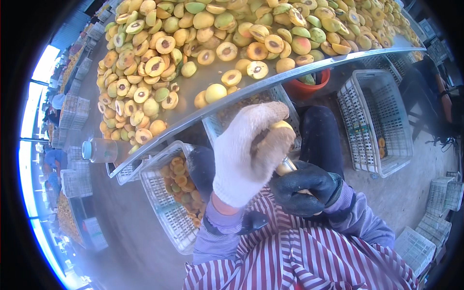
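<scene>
Left hand (244, 150) has a white knit glove (234, 166), pretty grimy brown on the palm side; right hand (304, 186) wears a dark, rubbery-looking glove (311, 177). Plus finely striped purple-grey long sleeves (360, 220), a maroon-and-white striped cloth garment (290, 256), dark navy trousers (320, 133).

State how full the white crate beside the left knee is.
Partly full: halved fruits lie in the crate, its slotted inner wall showing above them.

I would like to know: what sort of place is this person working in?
Probably a fruit-processing shed. A metal-edged table is heaped with apricot-like fruit, much of it cut in half, and slotted plastic crates stand around on the floor.
</scene>
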{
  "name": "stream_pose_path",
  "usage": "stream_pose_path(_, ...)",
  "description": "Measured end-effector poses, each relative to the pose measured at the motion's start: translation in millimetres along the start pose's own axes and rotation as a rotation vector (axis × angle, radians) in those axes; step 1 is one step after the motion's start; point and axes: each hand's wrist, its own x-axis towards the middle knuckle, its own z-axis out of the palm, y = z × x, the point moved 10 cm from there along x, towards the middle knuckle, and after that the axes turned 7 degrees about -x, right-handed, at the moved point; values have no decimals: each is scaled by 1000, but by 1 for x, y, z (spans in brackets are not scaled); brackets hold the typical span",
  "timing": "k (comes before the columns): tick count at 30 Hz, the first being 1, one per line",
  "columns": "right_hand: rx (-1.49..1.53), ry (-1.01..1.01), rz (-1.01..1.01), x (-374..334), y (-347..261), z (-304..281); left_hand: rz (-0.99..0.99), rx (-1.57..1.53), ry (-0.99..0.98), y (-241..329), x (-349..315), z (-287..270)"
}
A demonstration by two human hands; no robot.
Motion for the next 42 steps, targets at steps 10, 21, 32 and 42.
stream_pose_path(10, 220, -163, -38, 2, -1, 13, -51, -85, -12, -4, 8, 6)
stream_pose_path(21, 168, -149, -53, 3, 1, 19, -295, -675, -90, -37, 0, 25)
stream_pose_path(32, -259, 192, -124, -19, -29, -14, -567, -833, 134, -96, -17, 18)
stream_pose_path(42, -764, 445, -400, -19, -63, -8, -178, 64, 15, -76, -23, -10)
